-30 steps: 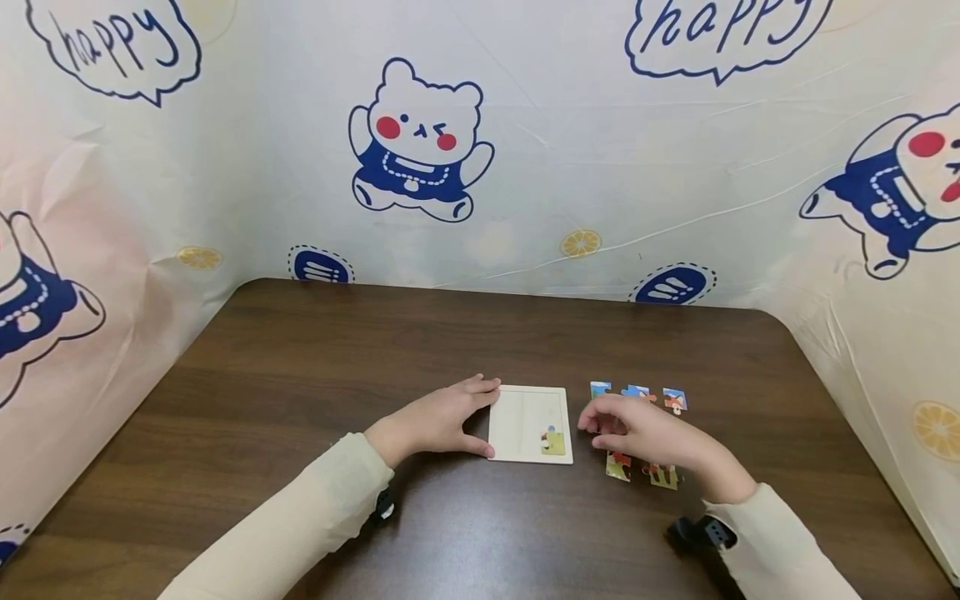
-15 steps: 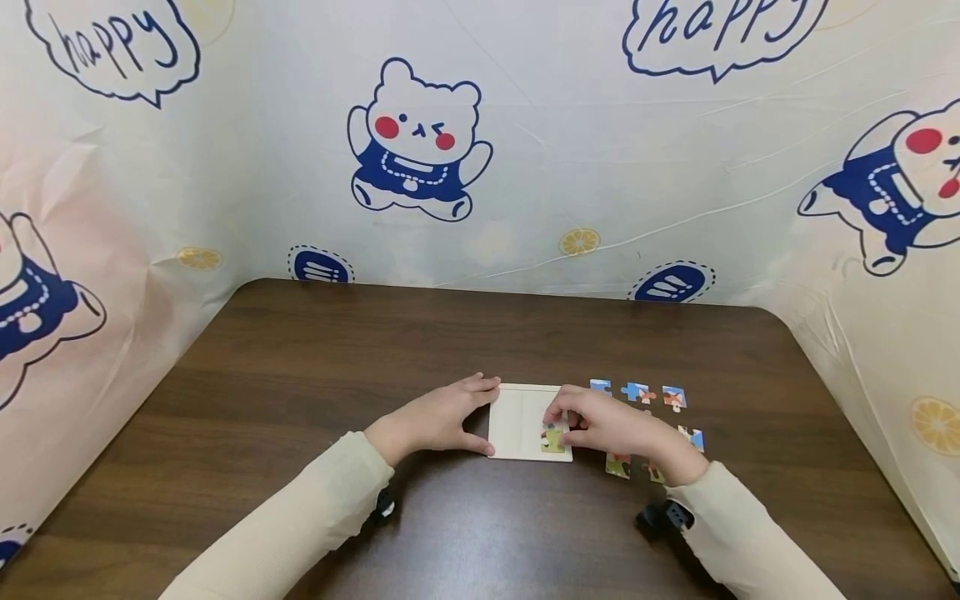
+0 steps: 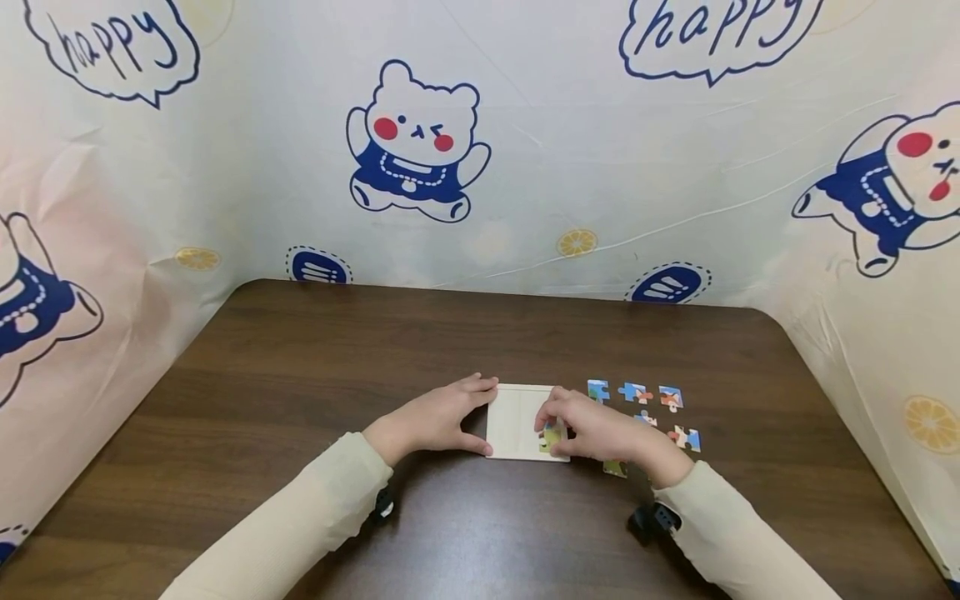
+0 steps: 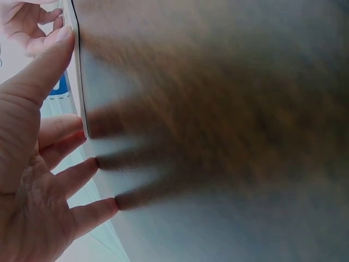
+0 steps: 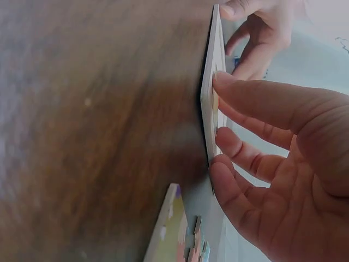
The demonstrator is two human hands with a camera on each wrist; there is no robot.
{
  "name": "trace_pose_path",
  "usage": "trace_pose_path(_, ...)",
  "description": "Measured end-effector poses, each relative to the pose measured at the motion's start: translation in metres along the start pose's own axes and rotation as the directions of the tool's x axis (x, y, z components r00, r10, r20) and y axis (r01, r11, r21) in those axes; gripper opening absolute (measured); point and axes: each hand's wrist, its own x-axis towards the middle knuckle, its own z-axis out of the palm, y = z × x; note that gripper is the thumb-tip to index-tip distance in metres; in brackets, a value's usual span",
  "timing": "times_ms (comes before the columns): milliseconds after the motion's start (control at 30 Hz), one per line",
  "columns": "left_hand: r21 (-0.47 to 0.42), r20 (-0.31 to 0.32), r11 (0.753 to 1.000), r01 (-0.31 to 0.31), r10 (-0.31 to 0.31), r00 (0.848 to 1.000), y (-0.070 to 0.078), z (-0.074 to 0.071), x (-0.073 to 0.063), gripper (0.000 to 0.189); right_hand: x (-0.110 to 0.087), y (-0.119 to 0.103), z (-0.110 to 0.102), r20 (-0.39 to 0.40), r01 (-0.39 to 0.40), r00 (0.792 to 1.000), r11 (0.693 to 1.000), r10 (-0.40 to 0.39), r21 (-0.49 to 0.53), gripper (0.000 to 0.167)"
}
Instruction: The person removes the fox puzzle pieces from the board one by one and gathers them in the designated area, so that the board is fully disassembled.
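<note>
A pale square puzzle tray point(image 3: 513, 421) lies on the brown table. My left hand point(image 3: 435, 419) steadies its left side, thumb at the near corner and straight fingers at the far one; in the left wrist view several of its fingertips touch the tabletop. At the tray's near right corner is a green and yellow puzzle piece point(image 3: 551, 437). My right hand point(image 3: 600, 427) has its thumb and curled fingers on that piece, partly covering it. In the right wrist view the thumb point(image 5: 240, 90) and fingertips sit at the tray's edge around the piece.
Loose picture puzzle pieces point(image 3: 635, 392) lie to the right of the tray, several of them in rows, some hidden under the right hand and forearm. A printed cloth point(image 3: 525, 167) with cartoon bears walls the table at the back and sides.
My right hand has moved left from over the loose pieces to the tray's near right corner, its fingers settling around the piece there. The left hand has stayed at the tray's left edge.
</note>
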Motion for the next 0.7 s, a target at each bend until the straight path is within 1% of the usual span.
trace_pose_path(167, -0.004, -0.002, 1.0, 0.006, -0.006, 1.0, 0.0007, -0.0001, -0.0005, 0.085, 0.0008, -0.0026, 0.0018, 0.005, -0.011, 1.0, 0.999, 0.011, -0.032, 0.018)
trace_pose_path(267, -0.008, -0.002, 1.0, 0.005, -0.005, 1.0, 0.0003, 0.0006, -0.0004, 0.085, 0.0012, -0.004, 0.0023, 0.007, -0.017, 1.0, 0.999, 0.017, -0.03, 0.018)
trace_pose_path(367, -0.008, -0.001, 1.0, 0.006, -0.006, 1.0, -0.0005, 0.0014, -0.0002, 0.085, 0.0024, -0.0037, 0.0028, 0.002, -0.001, 1.0, 1.0, 0.001, -0.017, 0.019)
trace_pose_path(500, -0.01, 0.001, 1.0, 0.008, -0.007, 1.0, 0.0, 0.0004, -0.0004, 0.085, 0.0045, -0.002, 0.003, -0.006, 0.032, 0.999, 0.999, -0.032, 0.042, 0.019)
trace_pose_path(600, -0.016, -0.002, 1.0, 0.007, -0.007, 1.0, 0.0004, -0.0003, -0.0004, 0.085, 0.0055, -0.0012, 0.0024, 0.001, 0.033, 0.999, 0.995, -0.033, 0.096, 0.017)
trace_pose_path(700, -0.022, -0.005, 1.0, 0.007, -0.007, 1.0, 0.0002, -0.0003, -0.0004, 0.084, 0.0059, -0.0013, 0.0016, 0.008, 0.03, 0.999, 0.993, -0.031, 0.111, 0.014)
